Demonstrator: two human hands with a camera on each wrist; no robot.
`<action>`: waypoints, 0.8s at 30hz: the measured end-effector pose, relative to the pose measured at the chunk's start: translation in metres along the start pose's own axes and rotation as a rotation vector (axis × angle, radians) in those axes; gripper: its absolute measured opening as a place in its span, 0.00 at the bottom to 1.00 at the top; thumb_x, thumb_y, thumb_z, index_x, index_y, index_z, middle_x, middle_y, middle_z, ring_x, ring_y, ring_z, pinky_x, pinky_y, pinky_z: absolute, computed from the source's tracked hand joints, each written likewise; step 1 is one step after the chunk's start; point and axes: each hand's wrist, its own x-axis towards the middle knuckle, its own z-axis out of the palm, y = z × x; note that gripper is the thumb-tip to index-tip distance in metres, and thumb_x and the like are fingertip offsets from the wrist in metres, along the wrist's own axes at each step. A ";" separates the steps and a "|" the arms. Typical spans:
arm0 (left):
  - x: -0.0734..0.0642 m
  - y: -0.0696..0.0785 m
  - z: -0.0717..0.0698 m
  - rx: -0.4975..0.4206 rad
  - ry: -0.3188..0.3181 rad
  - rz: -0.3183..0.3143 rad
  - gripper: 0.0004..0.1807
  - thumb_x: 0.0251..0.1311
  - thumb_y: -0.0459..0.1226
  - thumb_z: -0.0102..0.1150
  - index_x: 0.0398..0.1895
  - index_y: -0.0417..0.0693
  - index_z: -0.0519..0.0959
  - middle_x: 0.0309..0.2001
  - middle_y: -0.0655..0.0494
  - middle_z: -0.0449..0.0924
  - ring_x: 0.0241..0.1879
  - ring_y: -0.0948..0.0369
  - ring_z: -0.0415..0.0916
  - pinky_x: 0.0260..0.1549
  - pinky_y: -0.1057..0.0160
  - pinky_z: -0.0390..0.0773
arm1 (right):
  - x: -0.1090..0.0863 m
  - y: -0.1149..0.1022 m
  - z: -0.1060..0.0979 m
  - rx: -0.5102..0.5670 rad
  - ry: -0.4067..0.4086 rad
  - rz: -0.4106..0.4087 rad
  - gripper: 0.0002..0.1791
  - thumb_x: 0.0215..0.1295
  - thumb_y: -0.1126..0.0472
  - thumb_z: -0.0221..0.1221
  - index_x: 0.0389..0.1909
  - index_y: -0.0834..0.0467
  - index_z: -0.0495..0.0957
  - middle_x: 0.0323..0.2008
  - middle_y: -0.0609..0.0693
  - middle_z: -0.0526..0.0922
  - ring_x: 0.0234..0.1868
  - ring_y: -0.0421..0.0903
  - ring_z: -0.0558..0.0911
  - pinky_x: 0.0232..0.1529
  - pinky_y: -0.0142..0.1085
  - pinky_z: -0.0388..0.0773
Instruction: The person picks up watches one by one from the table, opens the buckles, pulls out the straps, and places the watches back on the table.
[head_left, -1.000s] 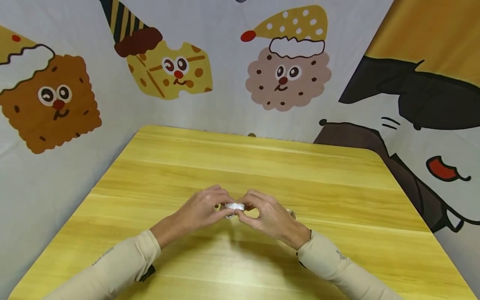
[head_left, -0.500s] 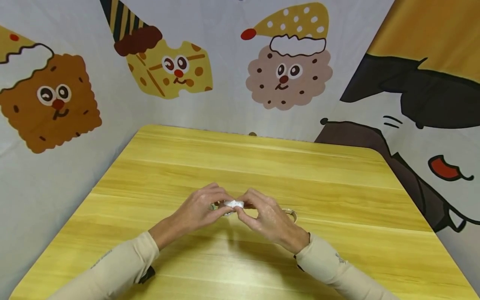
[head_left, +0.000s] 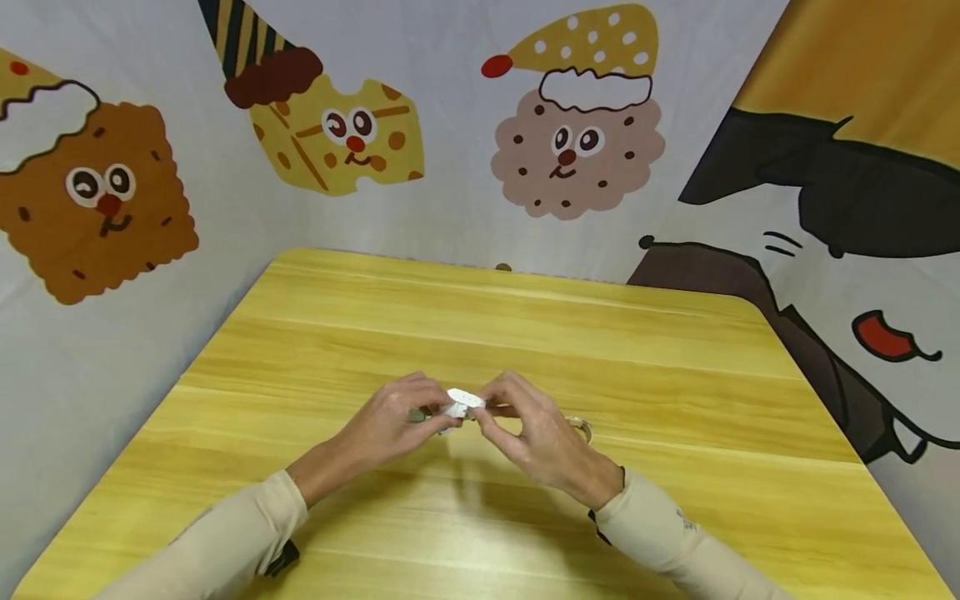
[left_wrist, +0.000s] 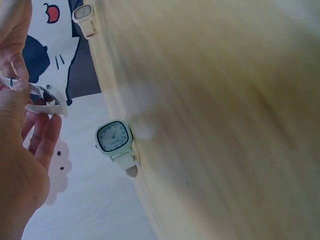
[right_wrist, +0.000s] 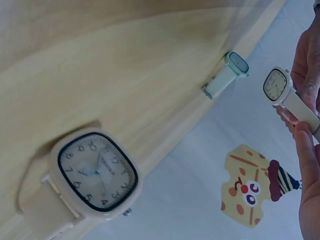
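Note:
Above the middle of the table, both hands hold a white wristwatch with a squarish case, also seen in the right wrist view. My left hand pinches it from the left between thumb and fingers. From the other side, my right hand pinches its strap, thumb toward me. In the right wrist view the watch's dial shows, with the strap running into the fingers. The fingers hide part of the strap and its fastening.
A pale green watch lies on the wooden table, mostly behind my left hand in the head view. A cream watch lies beside my right wrist. Cartoon-printed cloth hangs around the table's far and side edges.
The held watch has tilted, so a broader white surface faces the head camera. My left hand has shifted slightly left, while the right hand keeps nearly the same place.

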 end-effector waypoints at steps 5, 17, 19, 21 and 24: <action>-0.001 0.004 -0.001 -0.004 -0.059 -0.072 0.07 0.62 0.36 0.72 0.41 0.46 0.86 0.39 0.60 0.85 0.36 0.67 0.78 0.33 0.69 0.82 | 0.000 0.002 0.000 0.008 0.032 0.018 0.12 0.70 0.74 0.60 0.50 0.61 0.75 0.46 0.51 0.80 0.48 0.48 0.84 0.47 0.38 0.84; 0.003 0.013 0.002 -0.011 -0.125 -0.075 0.11 0.69 0.38 0.65 0.51 0.49 0.83 0.42 0.65 0.81 0.39 0.66 0.77 0.34 0.61 0.82 | -0.001 0.006 0.000 -0.075 0.066 0.048 0.13 0.72 0.68 0.61 0.55 0.57 0.77 0.45 0.45 0.81 0.47 0.42 0.81 0.45 0.37 0.82; 0.004 0.014 0.002 -0.005 -0.128 -0.081 0.10 0.70 0.38 0.64 0.50 0.48 0.83 0.40 0.66 0.80 0.37 0.68 0.76 0.34 0.62 0.82 | -0.001 0.007 0.000 -0.111 0.079 0.028 0.17 0.71 0.69 0.62 0.58 0.59 0.77 0.44 0.46 0.81 0.44 0.42 0.79 0.42 0.36 0.81; 0.005 0.014 0.002 -0.014 -0.133 -0.091 0.09 0.71 0.38 0.63 0.51 0.48 0.83 0.38 0.66 0.80 0.36 0.69 0.76 0.33 0.63 0.82 | 0.000 0.009 0.000 -0.115 0.091 0.005 0.20 0.69 0.71 0.63 0.60 0.61 0.76 0.43 0.47 0.81 0.41 0.42 0.78 0.39 0.35 0.81; 0.005 0.016 0.002 -0.040 -0.142 -0.102 0.10 0.72 0.38 0.61 0.53 0.48 0.81 0.39 0.66 0.80 0.37 0.68 0.76 0.35 0.65 0.81 | 0.002 0.010 0.001 -0.079 0.094 -0.020 0.20 0.69 0.73 0.62 0.60 0.63 0.77 0.43 0.48 0.81 0.39 0.42 0.80 0.38 0.34 0.82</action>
